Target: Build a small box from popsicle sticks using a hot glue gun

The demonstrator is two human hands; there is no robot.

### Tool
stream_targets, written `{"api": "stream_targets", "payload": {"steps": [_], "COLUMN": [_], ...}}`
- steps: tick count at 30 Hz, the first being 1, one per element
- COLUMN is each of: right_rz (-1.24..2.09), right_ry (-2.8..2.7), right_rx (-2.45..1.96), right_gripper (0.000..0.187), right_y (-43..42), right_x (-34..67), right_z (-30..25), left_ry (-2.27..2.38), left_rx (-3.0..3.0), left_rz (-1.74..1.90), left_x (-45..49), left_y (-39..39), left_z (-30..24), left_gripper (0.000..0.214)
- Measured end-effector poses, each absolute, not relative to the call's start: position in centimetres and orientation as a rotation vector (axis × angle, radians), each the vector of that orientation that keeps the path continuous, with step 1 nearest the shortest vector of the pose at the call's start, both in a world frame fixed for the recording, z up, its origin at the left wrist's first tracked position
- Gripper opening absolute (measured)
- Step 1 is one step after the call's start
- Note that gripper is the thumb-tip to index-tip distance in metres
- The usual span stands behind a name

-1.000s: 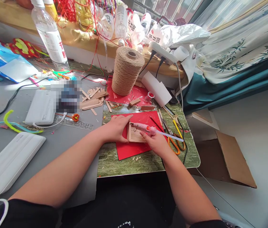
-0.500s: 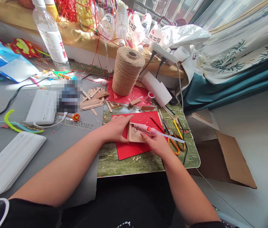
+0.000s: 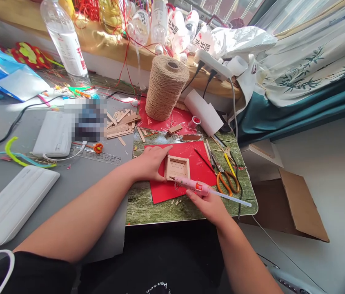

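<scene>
A small square frame of wooden sticks [image 3: 177, 167] lies on a red paper sheet [image 3: 201, 163] on a green mat. My left hand [image 3: 150, 163] rests flat on the paper against the frame's left edge, fingers stretched out. My right hand [image 3: 210, 203] is closed round a pink glue gun [image 3: 194, 185], its nozzle pointing left just below the frame's lower edge and a clear glue stick trailing to the right.
A big spool of jute twine [image 3: 166, 87] stands behind, beside a white paper roll [image 3: 204, 113]. Loose wooden sticks [image 3: 120, 124] lie at left. Orange scissors [image 3: 225, 179] and pencils lie right of the paper. A plastic bottle [image 3: 65, 41] and white devices [image 3: 13, 204] sit at left.
My right hand has drawn the glue gun back from over the frame, toward me and to the right, so the whole frame now shows. My left hand has stayed put.
</scene>
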State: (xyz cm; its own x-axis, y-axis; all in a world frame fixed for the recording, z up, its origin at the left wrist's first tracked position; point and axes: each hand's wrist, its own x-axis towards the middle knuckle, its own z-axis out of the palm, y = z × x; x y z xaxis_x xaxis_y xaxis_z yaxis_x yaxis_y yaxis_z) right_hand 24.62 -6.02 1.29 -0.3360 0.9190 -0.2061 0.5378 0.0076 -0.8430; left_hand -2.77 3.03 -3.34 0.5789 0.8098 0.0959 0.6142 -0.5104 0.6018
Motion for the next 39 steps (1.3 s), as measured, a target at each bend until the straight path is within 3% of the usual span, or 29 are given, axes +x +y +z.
{"api": "stream_targets", "payload": {"steps": [39], "right_rz": [1.034], "right_ry": [-2.121], "right_rx": [-1.58], "right_gripper": [0.023], "right_y": [-6.37], "right_x": [24.34], "right_z": [1.31], "left_ry": [1.136], "left_rx": [2.31], "left_rz": [0.492], "left_x": [-2.66], "left_y": [3.03], "left_z": [-3.51], "left_gripper": [0.124]}}
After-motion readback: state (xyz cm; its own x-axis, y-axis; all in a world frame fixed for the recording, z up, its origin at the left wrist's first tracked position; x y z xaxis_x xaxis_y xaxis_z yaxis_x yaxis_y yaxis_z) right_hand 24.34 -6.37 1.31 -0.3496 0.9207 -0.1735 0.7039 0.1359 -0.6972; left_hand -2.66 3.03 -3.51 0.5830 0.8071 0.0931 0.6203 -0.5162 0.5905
